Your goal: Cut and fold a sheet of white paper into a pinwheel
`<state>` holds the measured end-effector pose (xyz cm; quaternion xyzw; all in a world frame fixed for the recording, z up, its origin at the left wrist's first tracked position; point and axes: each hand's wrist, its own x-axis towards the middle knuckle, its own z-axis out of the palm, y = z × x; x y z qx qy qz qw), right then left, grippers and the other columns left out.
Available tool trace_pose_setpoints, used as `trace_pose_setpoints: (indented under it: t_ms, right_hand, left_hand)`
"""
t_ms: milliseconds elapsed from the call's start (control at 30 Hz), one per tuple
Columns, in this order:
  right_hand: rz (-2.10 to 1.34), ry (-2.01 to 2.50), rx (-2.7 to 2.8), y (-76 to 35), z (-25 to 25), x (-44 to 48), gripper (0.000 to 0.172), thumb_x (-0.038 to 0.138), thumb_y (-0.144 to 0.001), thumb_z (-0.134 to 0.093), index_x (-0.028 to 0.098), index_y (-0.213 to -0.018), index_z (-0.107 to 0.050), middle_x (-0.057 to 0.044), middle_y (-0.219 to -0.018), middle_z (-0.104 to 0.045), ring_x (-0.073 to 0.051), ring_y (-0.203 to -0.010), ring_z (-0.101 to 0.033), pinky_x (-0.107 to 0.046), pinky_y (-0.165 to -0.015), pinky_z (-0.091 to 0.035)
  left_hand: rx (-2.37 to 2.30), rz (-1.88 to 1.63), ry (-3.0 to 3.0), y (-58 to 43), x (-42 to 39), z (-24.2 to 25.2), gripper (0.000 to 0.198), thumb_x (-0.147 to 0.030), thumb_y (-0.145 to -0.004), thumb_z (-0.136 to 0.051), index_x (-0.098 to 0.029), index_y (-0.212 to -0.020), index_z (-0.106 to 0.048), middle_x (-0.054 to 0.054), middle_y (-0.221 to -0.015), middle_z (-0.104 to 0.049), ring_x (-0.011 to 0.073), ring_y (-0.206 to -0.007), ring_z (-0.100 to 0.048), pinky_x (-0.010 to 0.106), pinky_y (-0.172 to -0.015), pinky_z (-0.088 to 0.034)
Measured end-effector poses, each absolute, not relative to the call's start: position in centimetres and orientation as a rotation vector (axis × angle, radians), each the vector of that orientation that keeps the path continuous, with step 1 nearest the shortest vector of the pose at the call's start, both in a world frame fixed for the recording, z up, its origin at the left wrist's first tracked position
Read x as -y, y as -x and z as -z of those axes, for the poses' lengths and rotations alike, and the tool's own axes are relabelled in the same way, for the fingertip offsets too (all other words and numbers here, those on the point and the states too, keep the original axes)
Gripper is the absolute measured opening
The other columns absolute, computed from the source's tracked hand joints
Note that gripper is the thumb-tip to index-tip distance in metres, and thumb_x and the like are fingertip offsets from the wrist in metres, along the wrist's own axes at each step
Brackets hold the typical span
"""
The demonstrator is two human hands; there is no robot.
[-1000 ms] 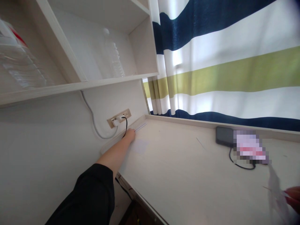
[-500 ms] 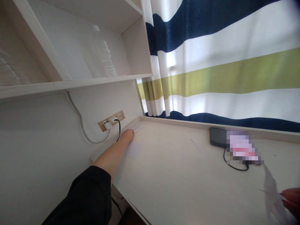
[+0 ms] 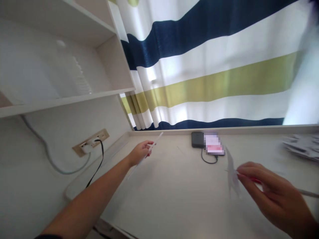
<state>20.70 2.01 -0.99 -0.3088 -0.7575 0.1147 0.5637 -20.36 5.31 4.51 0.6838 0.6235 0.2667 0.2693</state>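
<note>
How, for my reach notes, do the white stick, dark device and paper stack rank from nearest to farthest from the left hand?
1. white stick, held in the left hand.
2. dark device, by the desk's back edge, to the right.
3. paper stack, far right.

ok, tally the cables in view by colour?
black cables: 2, one at the wall socket, one by the dark box
grey cable: 1, also at the wall socket
total: 3
</note>
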Motion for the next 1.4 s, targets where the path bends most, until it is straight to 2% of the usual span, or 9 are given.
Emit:
trace_pose_setpoints:
  t_ms: [67, 167, 267, 433, 667, 900, 1133, 1400]
  right_hand:
    - [-0.279, 0.688, 1.804, -20.3, -0.5, -1.3, 0.006, 0.016, -0.084, -0.059, 0.021, -0.085, -0.062, -0.004, -0.082, -0.061, -0.018, -0.077, -0.059, -0.029, -0.067, -0.047]
    - [-0.263, 0.691, 1.763, -20.3, -1.2, -1.4, 0.009, 0.012, -0.086, -0.056, 0.021, -0.084, -0.059, -0.003, -0.079, -0.060, -0.018, -0.075, -0.056, -0.031, -0.068, -0.045]
    - [-0.249, 0.740, 1.702, -20.7, -1.1, -2.2, 0.009, 0.015, -0.087, -0.055, 0.020, -0.081, -0.059, -0.003, -0.076, -0.059, -0.018, -0.072, -0.054, -0.033, -0.068, -0.042]
    - [-0.224, 0.853, 1.652, -21.2, -0.8, -3.3, 0.011, 0.017, -0.088, -0.053, 0.019, -0.079, -0.059, -0.004, -0.074, -0.059, -0.019, -0.071, -0.053, -0.034, -0.068, -0.041]
    - [-0.261, 0.891, 1.688, -21.1, -0.2, -3.6, 0.013, 0.018, -0.086, -0.054, 0.020, -0.074, -0.059, -0.003, -0.072, -0.059, -0.018, -0.069, -0.053, -0.033, -0.066, -0.040]
    - [-0.266, 0.911, 1.685, -21.1, 0.3, -3.9, 0.013, 0.019, -0.087, -0.053, 0.019, -0.076, -0.059, -0.003, -0.073, -0.059, -0.018, -0.069, -0.054, -0.032, -0.065, -0.041]
    - [-0.264, 0.913, 1.643, -21.3, 0.4, -4.2, 0.014, 0.018, -0.088, -0.052, 0.019, -0.077, -0.060, -0.002, -0.071, -0.059, -0.016, -0.068, -0.055, -0.029, -0.064, -0.042]
    - [-0.348, 0.925, 1.675, -21.3, 0.8, -3.9, 0.012, 0.021, -0.086, -0.054, 0.019, -0.076, -0.060, -0.002, -0.071, -0.059, -0.017, -0.069, -0.054, -0.031, -0.065, -0.042]
  left_hand:
    - [-1.448, -0.704, -1.868, 16.0, -4.3, -4.1, 0.058, -0.019, -0.071, -0.043, -0.012, -0.128, -0.046, -0.003, -0.060, -0.049, 0.0103, -0.049, -0.043, 0.024, -0.051, -0.039]
    - [-1.032, -0.754, -1.762, 10.0, -3.3, -2.9, 0.069, -0.022, -0.065, -0.044, -0.011, -0.134, -0.040, -0.004, -0.058, -0.048, 0.0093, -0.045, -0.037, 0.022, -0.046, -0.033]
    - [-0.747, -0.911, -1.543, 5.0, -3.3, -1.6, 0.058, -0.024, -0.073, -0.048, -0.009, -0.129, -0.047, -0.004, -0.055, -0.045, 0.0085, -0.045, -0.033, 0.021, -0.045, -0.026]
    - [-0.764, -1.033, -1.345, -0.4, -4.1, -0.2, 0.042, -0.032, -0.086, -0.049, -0.010, -0.121, -0.054, -0.005, -0.055, -0.042, 0.0076, -0.048, -0.034, 0.021, -0.047, -0.025]
    - [-0.841, -1.080, -1.309, -0.5, -4.2, 1.6, 0.038, -0.036, -0.084, -0.058, -0.012, -0.113, -0.061, -0.002, -0.059, -0.051, 0.0082, -0.052, -0.041, 0.021, -0.050, -0.030]
    - [-0.853, -1.056, -1.317, 0.0, -3.2, 1.2, 0.035, -0.038, -0.086, -0.057, -0.009, -0.101, -0.067, 0.000, -0.061, -0.055, 0.0075, -0.050, -0.044, 0.022, -0.049, -0.029]
    - [-0.835, -1.023, -1.314, -0.4, -2.1, 0.7, 0.040, -0.039, -0.087, -0.057, -0.010, -0.114, -0.063, 0.001, -0.062, -0.058, 0.0068, -0.047, -0.045, 0.021, -0.048, -0.031]
    - [-0.943, -1.307, -1.128, -0.4, -2.9, 0.6, 0.037, -0.040, -0.084, -0.062, -0.016, -0.111, -0.064, 0.001, -0.074, -0.060, 0.0055, -0.052, -0.047, 0.017, -0.044, -0.032]
